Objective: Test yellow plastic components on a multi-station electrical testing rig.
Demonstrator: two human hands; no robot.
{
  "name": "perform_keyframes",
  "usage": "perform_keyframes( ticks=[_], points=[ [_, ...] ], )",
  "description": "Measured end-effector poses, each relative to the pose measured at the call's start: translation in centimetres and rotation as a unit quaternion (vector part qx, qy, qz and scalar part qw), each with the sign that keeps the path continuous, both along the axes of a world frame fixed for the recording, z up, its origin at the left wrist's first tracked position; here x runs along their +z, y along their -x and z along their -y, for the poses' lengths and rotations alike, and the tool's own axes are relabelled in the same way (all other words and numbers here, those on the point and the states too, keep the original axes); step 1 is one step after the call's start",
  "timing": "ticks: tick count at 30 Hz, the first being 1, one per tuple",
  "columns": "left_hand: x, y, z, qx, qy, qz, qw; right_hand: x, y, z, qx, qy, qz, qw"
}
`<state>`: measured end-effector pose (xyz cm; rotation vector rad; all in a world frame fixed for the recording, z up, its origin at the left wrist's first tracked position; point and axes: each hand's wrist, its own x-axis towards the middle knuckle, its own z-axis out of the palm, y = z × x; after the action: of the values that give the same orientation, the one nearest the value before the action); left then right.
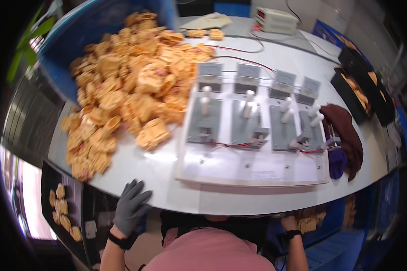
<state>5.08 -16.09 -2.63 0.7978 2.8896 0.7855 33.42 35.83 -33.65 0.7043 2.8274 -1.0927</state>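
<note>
My left hand [132,207], in a grey glove with a black band at the wrist, is at the front edge of the white table [167,192]. Its fingers are stretched out and apart, holding nothing. My right hand [290,222] is low at the table's front edge, beside orange plastic parts [308,223] in a blue bin [337,235]; its fingers are hidden. On the table in front of me stands a white board [257,174] with several grey fixtures [248,124] carrying white pegs and red and black wires. A large heap of orange plastic parts [142,86] lies left of it.
The heap spills from a tipped blue tub [61,56]. Brown cloth [346,131] and purple cloth [337,163] lie right of the board. Behind are a power supply [276,20] and a pale glove [207,21]. Black trays [350,97] stand right; a dark tray [49,185] sits lower left.
</note>
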Motion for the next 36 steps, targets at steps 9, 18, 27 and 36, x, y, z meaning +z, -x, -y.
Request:
perform_keyframes(
  ticks=[9,18,27,36],
  points=[
    [2.9,0.0,-1.5,0.014,-0.153,0.052,0.987,29.0,11.8,14.7,0.230,0.247,0.060,0.939],
    [4.6,11.2,-6.9,-0.025,0.185,-0.106,0.977,37.4,19.8,19.9,0.328,0.117,-0.185,0.919],
    [1.7,11.4,-8.7,-0.052,0.146,-0.121,0.981,36.6,25.5,19.3,0.143,0.108,-0.379,0.908],
    [2.8,11.7,-5.7,0.152,-0.317,0.305,0.885,34.3,27.9,20.0,0.095,0.203,-0.383,0.896]
  ],
)
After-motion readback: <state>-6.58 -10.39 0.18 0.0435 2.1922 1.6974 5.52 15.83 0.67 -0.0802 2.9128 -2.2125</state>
